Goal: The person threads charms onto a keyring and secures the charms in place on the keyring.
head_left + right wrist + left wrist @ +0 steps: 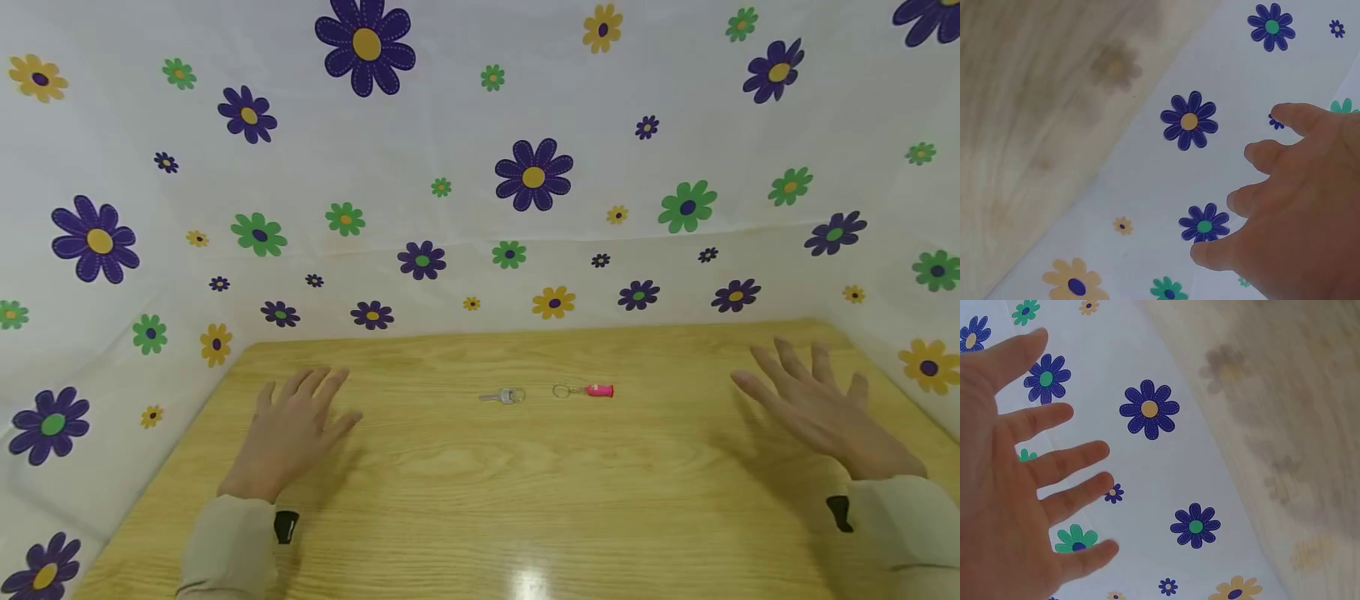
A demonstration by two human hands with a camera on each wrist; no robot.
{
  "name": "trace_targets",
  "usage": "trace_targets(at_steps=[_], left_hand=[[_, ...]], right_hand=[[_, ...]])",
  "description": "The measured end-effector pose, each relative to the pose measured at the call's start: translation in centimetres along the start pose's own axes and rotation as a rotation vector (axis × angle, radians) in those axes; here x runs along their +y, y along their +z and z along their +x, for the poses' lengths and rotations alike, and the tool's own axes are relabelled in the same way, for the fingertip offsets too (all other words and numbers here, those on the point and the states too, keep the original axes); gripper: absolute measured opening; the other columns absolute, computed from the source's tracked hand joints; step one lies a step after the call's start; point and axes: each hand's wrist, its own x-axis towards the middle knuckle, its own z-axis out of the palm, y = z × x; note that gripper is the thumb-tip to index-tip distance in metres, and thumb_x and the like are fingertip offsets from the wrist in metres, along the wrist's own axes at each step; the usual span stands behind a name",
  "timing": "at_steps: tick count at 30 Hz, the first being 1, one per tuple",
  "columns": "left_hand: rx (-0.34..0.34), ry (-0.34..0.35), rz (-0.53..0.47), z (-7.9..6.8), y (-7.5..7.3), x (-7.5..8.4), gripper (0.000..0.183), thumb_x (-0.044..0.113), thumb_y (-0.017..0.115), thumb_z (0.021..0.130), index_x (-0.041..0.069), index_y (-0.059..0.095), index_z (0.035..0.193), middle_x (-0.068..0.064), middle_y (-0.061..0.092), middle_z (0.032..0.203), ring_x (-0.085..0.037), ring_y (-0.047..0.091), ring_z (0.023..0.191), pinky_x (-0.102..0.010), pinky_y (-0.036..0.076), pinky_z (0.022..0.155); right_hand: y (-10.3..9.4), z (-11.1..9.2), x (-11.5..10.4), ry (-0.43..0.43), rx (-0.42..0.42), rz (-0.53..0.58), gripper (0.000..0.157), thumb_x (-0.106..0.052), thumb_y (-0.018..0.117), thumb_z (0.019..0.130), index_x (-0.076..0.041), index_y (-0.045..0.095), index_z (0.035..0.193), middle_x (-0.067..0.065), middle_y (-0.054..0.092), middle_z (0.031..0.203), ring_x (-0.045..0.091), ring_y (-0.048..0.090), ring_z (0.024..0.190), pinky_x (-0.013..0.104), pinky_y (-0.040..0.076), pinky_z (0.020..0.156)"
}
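Note:
A silver key [498, 396] on a small ring lies near the middle of the wooden table [480, 475] in the head view. Just right of it is a pink key fob [599, 390], shaped like a small tube, with its chain and ring pointing toward the key. My left hand [288, 433] is held over the table's left side, fingers spread and holding nothing. On the right, my right hand [817, 404] is likewise spread and bare, well apart from the fob. Neither key nor fob shows in the wrist views, where the left hand [1041, 469] and right hand [1297, 206] appear against cloth.
White cloth [420, 150] with purple, green and yellow flowers rises behind the table and along both sides. Dark bands [286, 527] show at the cuffs of both light sleeves [228, 542]. A bright glare spot sits at the table's front.

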Motion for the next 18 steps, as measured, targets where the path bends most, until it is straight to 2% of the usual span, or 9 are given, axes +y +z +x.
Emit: trace_targets(at_steps=[2,4,7,9,10,12,14,16,18], left_hand=[[0.016,0.037,-0.01,0.5,-0.1,0.1,0.057,0.039,0.064,0.1,0.003,0.055,0.143,-0.023,0.058,0.136,-0.045,0.053,0.126,-0.07,0.037,0.1],[0.006,0.053,-0.061,1.0,-0.1,0.3,0.05,0.034,0.065,0.101,0.002,0.059,0.138,-0.023,0.063,0.131,-0.045,0.058,0.12,-0.066,0.043,0.097],[-0.037,0.033,-0.17,1.6,0.0,0.5,0.042,0.031,0.061,0.103,0.001,0.064,0.132,-0.022,0.066,0.127,-0.043,0.062,0.114,-0.062,0.046,0.095],[-0.066,0.014,-0.246,2.0,0.2,0.5,0.039,0.029,0.059,0.104,0.001,0.066,0.13,-0.02,0.067,0.126,-0.041,0.063,0.112,-0.06,0.048,0.095],[-0.084,0.004,-0.288,2.3,0.4,0.5,0.039,0.029,0.058,0.105,0.0,0.066,0.13,-0.02,0.067,0.127,-0.041,0.063,0.113,-0.059,0.048,0.095],[-0.123,0.003,-0.35,2.9,0.7,0.6,0.04,0.029,0.056,0.106,-0.001,0.066,0.13,-0.019,0.067,0.127,-0.039,0.063,0.113,-0.058,0.049,0.095],[-0.169,0.006,-0.388,3.6,1.0,0.7,0.04,0.029,0.054,0.107,-0.002,0.065,0.13,-0.019,0.067,0.126,-0.039,0.062,0.114,-0.057,0.048,0.095],[-0.203,0.01,-0.419,4.4,1.3,0.8,0.038,0.027,0.053,0.107,-0.002,0.066,0.129,-0.018,0.068,0.123,-0.038,0.062,0.113,-0.056,0.048,0.096],[-0.22,0.023,-0.438,5.3,1.6,0.9,0.037,0.026,0.053,0.107,-0.002,0.066,0.127,-0.017,0.069,0.121,-0.037,0.063,0.112,-0.055,0.048,0.097]], right_hand=[[-0.1,0.3,-0.3,-0.009,0.009,-0.001,0.08,-0.053,0.027,0.108,0.006,0.007,0.159,0.04,-0.008,0.157,0.064,-0.023,0.136,0.089,-0.012,0.089],[0.0,0.6,-0.7,-0.037,0.043,0.0,0.079,-0.049,0.032,0.109,0.011,0.015,0.156,0.043,0.004,0.156,0.066,-0.007,0.139,0.087,-0.003,0.095],[0.1,1.3,-1.2,-0.09,0.145,0.04,0.067,-0.039,0.044,0.109,0.017,0.038,0.145,0.045,0.036,0.144,0.064,0.035,0.13,0.078,0.027,0.097],[0.2,1.8,-1.5,-0.12,0.229,0.092,0.054,-0.031,0.052,0.107,0.017,0.054,0.132,0.04,0.058,0.124,0.055,0.057,0.109,0.063,0.048,0.086],[0.2,2.0,-1.6,-0.128,0.256,0.135,0.048,-0.027,0.055,0.106,0.016,0.058,0.127,0.036,0.064,0.115,0.048,0.064,0.099,0.055,0.053,0.08],[0.3,2.5,-1.8,-0.124,0.266,0.241,0.041,-0.022,0.057,0.106,0.015,0.063,0.121,0.03,0.07,0.105,0.029,0.07,0.086,0.041,0.057,0.072],[0.4,2.8,-1.8,-0.101,0.224,0.351,0.039,-0.02,0.057,0.105,0.015,0.062,0.123,0.028,0.07,0.106,0.013,0.07,0.08,0.029,0.056,0.067],[0.5,3.1,-1.7,-0.071,0.159,0.465,0.043,-0.019,0.056,0.106,0.018,0.057,0.127,0.029,0.069,0.111,0.004,0.068,0.079,0.025,0.057,0.068],[0.6,3.4,-1.6,-0.043,0.113,0.545,0.045,-0.019,0.056,0.106,0.019,0.054,0.13,0.029,0.067,0.115,0.003,0.068,0.082,0.026,0.058,0.071]])
